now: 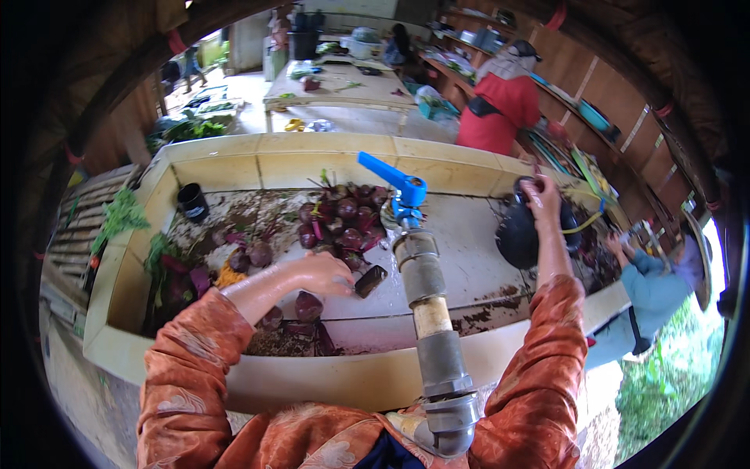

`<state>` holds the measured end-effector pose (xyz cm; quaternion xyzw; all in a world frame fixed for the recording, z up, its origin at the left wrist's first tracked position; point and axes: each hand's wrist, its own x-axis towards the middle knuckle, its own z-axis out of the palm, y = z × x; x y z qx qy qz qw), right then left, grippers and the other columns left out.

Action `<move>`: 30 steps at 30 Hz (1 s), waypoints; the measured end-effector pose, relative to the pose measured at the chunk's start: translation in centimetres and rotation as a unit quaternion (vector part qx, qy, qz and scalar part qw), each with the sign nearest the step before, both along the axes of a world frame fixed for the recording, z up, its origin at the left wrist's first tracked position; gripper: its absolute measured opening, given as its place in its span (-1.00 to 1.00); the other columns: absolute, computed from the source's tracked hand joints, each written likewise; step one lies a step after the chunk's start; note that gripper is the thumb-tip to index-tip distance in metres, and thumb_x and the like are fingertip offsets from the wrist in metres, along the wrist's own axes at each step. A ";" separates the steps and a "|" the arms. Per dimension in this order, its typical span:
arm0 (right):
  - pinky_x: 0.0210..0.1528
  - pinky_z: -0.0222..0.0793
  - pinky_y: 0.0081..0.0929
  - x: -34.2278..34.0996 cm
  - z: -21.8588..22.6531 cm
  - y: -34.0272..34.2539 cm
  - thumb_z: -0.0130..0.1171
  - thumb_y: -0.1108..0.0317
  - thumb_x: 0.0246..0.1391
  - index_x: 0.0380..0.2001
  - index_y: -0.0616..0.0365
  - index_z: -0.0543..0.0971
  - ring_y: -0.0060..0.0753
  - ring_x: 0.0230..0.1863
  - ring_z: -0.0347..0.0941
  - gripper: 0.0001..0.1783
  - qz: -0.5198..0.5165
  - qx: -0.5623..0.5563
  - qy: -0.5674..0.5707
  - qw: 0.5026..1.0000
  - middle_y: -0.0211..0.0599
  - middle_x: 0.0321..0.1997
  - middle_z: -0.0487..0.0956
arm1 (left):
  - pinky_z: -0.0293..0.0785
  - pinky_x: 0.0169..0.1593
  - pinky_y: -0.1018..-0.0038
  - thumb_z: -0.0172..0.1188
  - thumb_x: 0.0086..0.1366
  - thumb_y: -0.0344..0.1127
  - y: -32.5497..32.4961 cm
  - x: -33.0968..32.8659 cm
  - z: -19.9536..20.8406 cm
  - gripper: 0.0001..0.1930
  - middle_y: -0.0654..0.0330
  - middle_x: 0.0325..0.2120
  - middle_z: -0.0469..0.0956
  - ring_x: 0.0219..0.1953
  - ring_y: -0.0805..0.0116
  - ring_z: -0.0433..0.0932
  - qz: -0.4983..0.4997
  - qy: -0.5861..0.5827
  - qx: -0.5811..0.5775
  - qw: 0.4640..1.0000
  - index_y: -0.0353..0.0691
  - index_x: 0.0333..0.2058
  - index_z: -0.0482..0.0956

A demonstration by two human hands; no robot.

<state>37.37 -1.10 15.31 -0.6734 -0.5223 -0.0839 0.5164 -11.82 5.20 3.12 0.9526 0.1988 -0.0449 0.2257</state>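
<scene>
The left hand is half curled, with its fingertips at one dark brown rectangular block; how firmly they hold it, I cannot tell. The block lies at three o'clock from this hand, the nearer one, its long axis pointing toward half past one. At seven o'clock are two loose purple round beets; toward twelve, one heap, more than ten beets. At ten o'clock stands one black cup. The right hand bends its fingers above one black rounded container; its grip is hidden.
</scene>
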 end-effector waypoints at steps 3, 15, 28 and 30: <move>0.04 0.25 -0.30 3.8 2.4 0.4 0.22 0.17 -0.13 -0.04 0.31 0.39 -0.03 -0.03 0.39 -0.40 -0.112 -0.109 -0.055 0.986 0.10 -0.12 0.47 | 0.27 0.05 0.35 0.09 0.14 0.08 -0.9 -5.1 4.4 -0.53 0.15 -0.03 0.43 0.05 0.09 0.35 0.046 -0.002 0.035 0.998 -0.07 -0.06 0.47; -0.28 0.37 -0.39 -16.7 -6.7 -4.7 0.11 0.05 0.01 -0.28 0.09 0.51 -0.38 -0.33 0.45 -0.65 0.294 -0.471 -0.239 0.796 -0.29 -0.34 0.53 | -0.08 0.19 0.18 0.11 0.14 0.01 -15.0 -18.4 12.5 -0.60 0.24 -0.02 0.41 0.15 0.19 0.16 0.233 -0.102 0.033 0.967 -0.09 -0.13 0.52; -0.30 0.38 -0.37 -42.0 -15.1 1.1 0.18 0.19 -0.05 0.08 0.04 0.26 -0.33 -0.27 0.50 -0.40 0.333 -0.423 -0.170 0.825 -0.34 -0.28 0.57 | -0.02 0.14 0.20 -0.20 -0.12 0.57 -22.5 -11.0 16.3 0.13 -0.11 0.02 0.24 0.09 0.06 0.15 -0.394 -0.418 -0.503 0.646 -0.48 0.10 0.23; -0.33 0.38 -0.38 -41.6 -15.5 1.0 0.19 0.17 -0.05 0.10 0.04 0.23 -0.33 -0.27 0.51 -0.36 0.325 -0.426 -0.135 0.834 -0.34 -0.29 0.57 | -0.04 0.14 0.23 -0.23 -0.10 0.58 -21.7 -10.8 17.1 0.13 -0.12 0.03 0.25 0.09 0.07 0.16 -0.403 -0.417 -0.532 0.617 -0.48 0.09 0.25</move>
